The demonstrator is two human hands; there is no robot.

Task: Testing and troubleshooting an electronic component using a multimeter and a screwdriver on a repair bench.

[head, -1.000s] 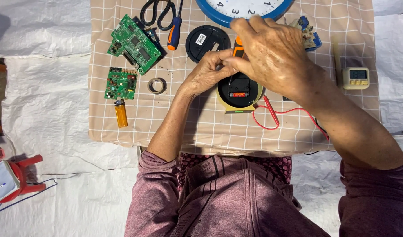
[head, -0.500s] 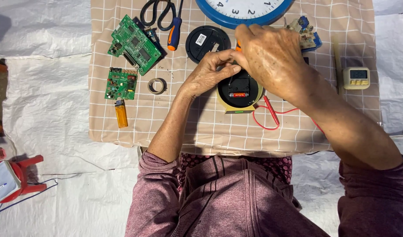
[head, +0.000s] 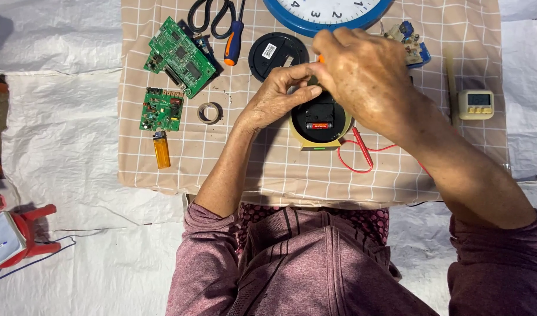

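Working on the open clock back: my left hand pinches its rim, my right hand grips an orange tool; next needs a steady tip, I judge.

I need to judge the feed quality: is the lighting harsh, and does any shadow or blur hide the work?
Head view: hard sunlight, sharp focus; white sheet glares; hands shade the small clock; big clock cut off at top.
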